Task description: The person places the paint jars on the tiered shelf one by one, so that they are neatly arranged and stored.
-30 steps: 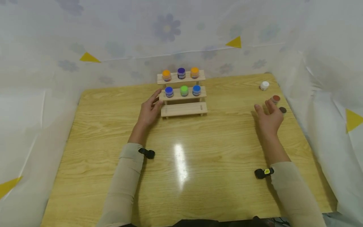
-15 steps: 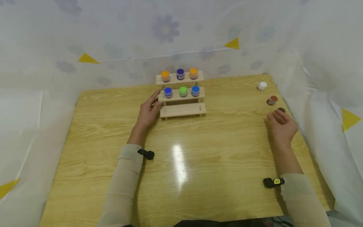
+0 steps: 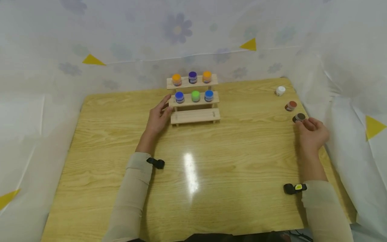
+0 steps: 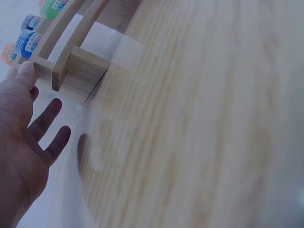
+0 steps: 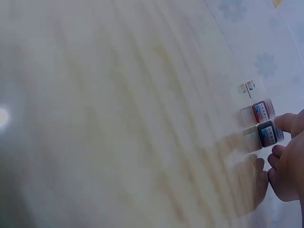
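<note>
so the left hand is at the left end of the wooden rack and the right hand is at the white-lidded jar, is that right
Not quite: the right hand is at the dark-lidded jar, not the white-lidded jar, as the head view shows. The left hand is indeed at the left end of the wooden rack.

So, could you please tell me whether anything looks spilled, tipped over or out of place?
Nothing stands out: six jars stand upright on the wooden rack, the white jar, brown jar and dark jar stand upright on the table, and no spill shows.
</note>
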Demonstrator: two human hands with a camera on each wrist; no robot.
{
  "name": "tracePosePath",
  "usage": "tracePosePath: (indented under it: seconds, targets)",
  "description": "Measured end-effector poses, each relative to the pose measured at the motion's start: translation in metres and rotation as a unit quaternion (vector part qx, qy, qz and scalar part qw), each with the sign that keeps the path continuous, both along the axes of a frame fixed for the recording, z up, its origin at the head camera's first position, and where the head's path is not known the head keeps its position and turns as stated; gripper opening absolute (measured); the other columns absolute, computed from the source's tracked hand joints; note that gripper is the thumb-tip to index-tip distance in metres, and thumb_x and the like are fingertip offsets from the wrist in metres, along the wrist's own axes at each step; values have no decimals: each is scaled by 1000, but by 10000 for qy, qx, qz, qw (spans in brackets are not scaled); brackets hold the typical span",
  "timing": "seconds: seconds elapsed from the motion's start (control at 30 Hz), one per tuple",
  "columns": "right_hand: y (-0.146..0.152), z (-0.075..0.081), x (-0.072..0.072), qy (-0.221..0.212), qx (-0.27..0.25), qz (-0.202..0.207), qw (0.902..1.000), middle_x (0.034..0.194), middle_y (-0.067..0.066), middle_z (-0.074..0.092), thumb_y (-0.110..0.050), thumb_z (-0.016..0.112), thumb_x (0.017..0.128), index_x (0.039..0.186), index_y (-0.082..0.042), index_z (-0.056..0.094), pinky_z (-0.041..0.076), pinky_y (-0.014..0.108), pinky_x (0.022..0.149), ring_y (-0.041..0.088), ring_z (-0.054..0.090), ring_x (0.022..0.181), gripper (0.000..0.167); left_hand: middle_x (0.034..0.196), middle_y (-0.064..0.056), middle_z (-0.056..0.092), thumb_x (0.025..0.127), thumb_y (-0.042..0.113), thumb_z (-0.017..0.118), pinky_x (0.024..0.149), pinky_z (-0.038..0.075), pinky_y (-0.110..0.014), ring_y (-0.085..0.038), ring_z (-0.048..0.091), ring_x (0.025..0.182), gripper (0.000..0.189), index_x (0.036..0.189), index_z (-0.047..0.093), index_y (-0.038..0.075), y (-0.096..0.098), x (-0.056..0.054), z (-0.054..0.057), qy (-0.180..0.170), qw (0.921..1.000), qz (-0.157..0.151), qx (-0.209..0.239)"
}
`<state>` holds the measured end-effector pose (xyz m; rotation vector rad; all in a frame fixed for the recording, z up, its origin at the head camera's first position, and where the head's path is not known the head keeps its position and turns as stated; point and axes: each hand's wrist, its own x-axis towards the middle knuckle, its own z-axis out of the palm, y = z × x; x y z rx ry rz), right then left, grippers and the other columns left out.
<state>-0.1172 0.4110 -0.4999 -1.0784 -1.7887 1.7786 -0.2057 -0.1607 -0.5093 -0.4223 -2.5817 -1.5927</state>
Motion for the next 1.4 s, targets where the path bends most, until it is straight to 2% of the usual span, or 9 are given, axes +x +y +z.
tracePosePath:
  seconds: [0.1,0.17,0.37,0.47,0.73,0.93,1.07,1.2,1.4]
  targets:
    - [2,-2,-6,-59,130,103,9998,124,-3,74,-8,89,85,142,-11,68,53,12,90,9,67,114,61,166,-5,43,112,27,56,115,48,-53,-37,55,142,55,164,42,15,0,0,1,-11,10000,0,-6]
    - [2,-3,-8,-21,128,175,9998,128,-2,72,-6,87,85,143,-10,67,53,11,90,10,66,115,61,166,-6,44,112,27,56,115,49,-54,-37,55,142,55,164,42,16,0,0,1,-30,10000,11,-33]
    - [3,-7,-10,162,499,426,9977,103,-7,75,-2,85,86,136,-5,71,54,7,77,4,68,92,52,166,-6,44,112,28,56,115,48,-53,-37,55,142,55,164,42,19,0,2,2,-75,9999,38,-85]
    - [2,-11,-11,312,559,464,9969,98,-8,75,-1,87,85,133,-3,72,55,8,75,4,69,88,51,166,-5,43,112,27,56,115,49,-53,-37,54,142,55,164,42,18,0,1,2,-57,10000,27,-36]
    - [-17,-20,-14,391,1022,678,9917,105,-5,77,-15,93,81,127,-4,76,56,12,82,5,72,90,51,167,-4,42,112,20,57,116,48,-52,-38,53,143,54,164,42,15,0,0,-1,-58,9997,-49,228]
    - [-44,-15,-18,805,741,1054,9884,112,0,76,-10,93,81,129,-1,75,58,11,83,6,74,96,52,167,-5,41,112,18,57,116,48,-53,-39,53,143,54,164,42,17,1,1,0,-108,9997,37,193]
    - [-68,-10,-18,974,589,1324,9846,111,2,75,-8,93,81,129,-1,74,59,13,84,9,74,98,52,167,-11,40,112,15,55,116,46,-56,-42,52,143,53,163,42,12,3,1,2,-122,9997,69,177]
    - [-93,-6,-20,962,883,1735,9761,117,9,76,-13,92,83,130,-4,75,59,14,86,10,74,104,50,167,-17,39,112,10,54,116,45,-60,-47,50,142,52,162,42,6,6,7,15,-152,9995,26,261]
    - [-137,0,-20,1082,1352,2307,9575,124,12,74,-19,89,88,130,-5,74,58,13,85,13,71,110,47,165,-20,41,111,7,54,115,46,-59,-47,51,142,53,162,41,5,11,19,35,-183,9995,-33,262]
